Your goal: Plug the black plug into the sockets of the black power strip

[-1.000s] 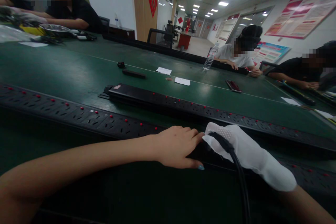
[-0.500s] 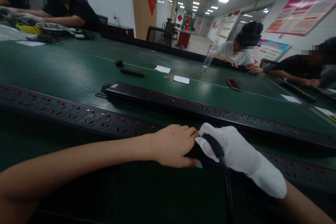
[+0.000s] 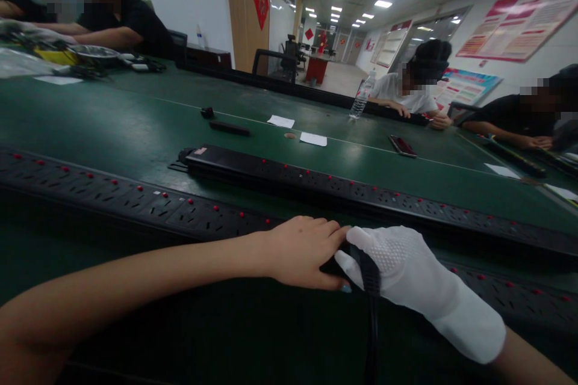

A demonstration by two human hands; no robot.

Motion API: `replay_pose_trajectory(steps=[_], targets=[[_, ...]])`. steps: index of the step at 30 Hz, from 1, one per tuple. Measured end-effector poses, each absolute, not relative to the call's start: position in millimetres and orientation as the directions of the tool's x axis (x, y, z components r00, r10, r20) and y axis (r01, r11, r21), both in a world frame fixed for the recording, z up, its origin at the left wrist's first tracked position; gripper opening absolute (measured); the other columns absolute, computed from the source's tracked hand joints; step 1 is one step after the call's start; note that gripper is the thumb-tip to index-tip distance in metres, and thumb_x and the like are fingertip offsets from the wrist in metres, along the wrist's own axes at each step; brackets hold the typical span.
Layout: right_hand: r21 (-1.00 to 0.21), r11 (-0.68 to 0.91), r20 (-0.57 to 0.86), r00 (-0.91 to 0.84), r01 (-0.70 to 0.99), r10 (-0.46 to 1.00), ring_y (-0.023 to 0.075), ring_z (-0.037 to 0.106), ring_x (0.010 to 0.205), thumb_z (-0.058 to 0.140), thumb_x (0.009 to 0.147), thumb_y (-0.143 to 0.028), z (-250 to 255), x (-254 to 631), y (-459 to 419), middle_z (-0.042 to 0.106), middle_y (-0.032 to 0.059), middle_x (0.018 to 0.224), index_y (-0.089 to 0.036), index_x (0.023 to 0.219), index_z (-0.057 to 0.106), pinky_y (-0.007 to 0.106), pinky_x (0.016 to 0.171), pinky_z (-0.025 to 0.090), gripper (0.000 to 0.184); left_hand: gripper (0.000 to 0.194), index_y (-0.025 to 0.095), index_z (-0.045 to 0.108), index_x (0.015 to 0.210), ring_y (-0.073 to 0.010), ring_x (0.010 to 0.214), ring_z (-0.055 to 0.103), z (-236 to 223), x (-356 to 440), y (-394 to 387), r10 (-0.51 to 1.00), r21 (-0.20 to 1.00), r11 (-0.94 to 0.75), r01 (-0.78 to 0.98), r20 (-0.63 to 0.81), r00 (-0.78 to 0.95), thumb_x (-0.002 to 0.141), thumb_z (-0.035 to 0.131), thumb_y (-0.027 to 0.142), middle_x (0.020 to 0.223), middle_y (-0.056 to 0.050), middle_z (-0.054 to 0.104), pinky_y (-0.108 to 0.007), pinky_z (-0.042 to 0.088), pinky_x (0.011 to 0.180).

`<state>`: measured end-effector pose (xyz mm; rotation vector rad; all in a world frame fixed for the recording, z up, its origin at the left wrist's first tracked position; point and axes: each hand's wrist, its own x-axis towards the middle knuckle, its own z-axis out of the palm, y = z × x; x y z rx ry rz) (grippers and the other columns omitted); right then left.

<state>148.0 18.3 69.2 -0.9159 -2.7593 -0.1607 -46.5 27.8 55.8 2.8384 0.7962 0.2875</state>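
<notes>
A long black power strip (image 3: 135, 198) with red indicator lights lies across the near side of the table. My bare left hand (image 3: 307, 252) grips this strip from above, its fingers over the far edge and its thumb on the near side. Just to the right, my white-gloved right hand (image 3: 397, 258) is closed on a black plug (image 3: 368, 267) at the strip, its cord hanging toward me. The plug's front and the sockets beneath are hidden by my hands. Beyond them lies a second black power strip (image 3: 361, 192).
Farther back on the green table (image 3: 149, 126) lie white paper slips (image 3: 313, 139), a dark bar (image 3: 229, 128) and a phone (image 3: 401, 146). A clear bottle (image 3: 361, 96) stands near the far edge. Other people sit around the table; cables are heaped at far left.
My right hand has rotated and shifted slightly down, and the plug's cord now hangs straighter and farther left. My left hand keeps its hold on the strip.
</notes>
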Motion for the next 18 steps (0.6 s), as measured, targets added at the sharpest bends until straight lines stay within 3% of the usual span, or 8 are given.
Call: replay_pose_trajectory(steps=[5, 18], targets=[[0.105, 0.780, 0.225, -0.779, 0.617, 0.585, 0.0113, 0.046, 0.050, 0.044, 0.086, -0.038, 70.7, 148.2, 17.1, 0.054, -0.0018, 0.061, -0.019, 0.076, 0.052, 0.025, 0.049, 0.025, 0.022, 0.052, 0.012, 0.044, 0.112, -0.0204, 0.084, 0.056, 58.0, -47.0, 28.0, 0.523, 0.230, -0.842, 0.488, 0.125, 0.843, 0.081, 0.044, 0.053, 0.101, -0.009, 0.057, -0.034, 0.047, 0.073], [0.082, 0.806, 0.232, -0.798, 0.586, 0.556, 0.0101, 0.044, 0.049, 0.043, 0.086, -0.041, 69.5, 148.3, 21.4, 0.054, -0.0008, 0.060, -0.018, 0.073, 0.053, 0.024, 0.048, 0.024, 0.028, 0.049, 0.013, 0.044, 0.110, -0.0205, 0.084, 0.056, 59.0, -46.2, 28.5, 0.518, 0.217, -0.845, 0.489, 0.104, 0.849, 0.081, 0.044, 0.052, 0.101, -0.008, 0.057, -0.034, 0.047, 0.072]])
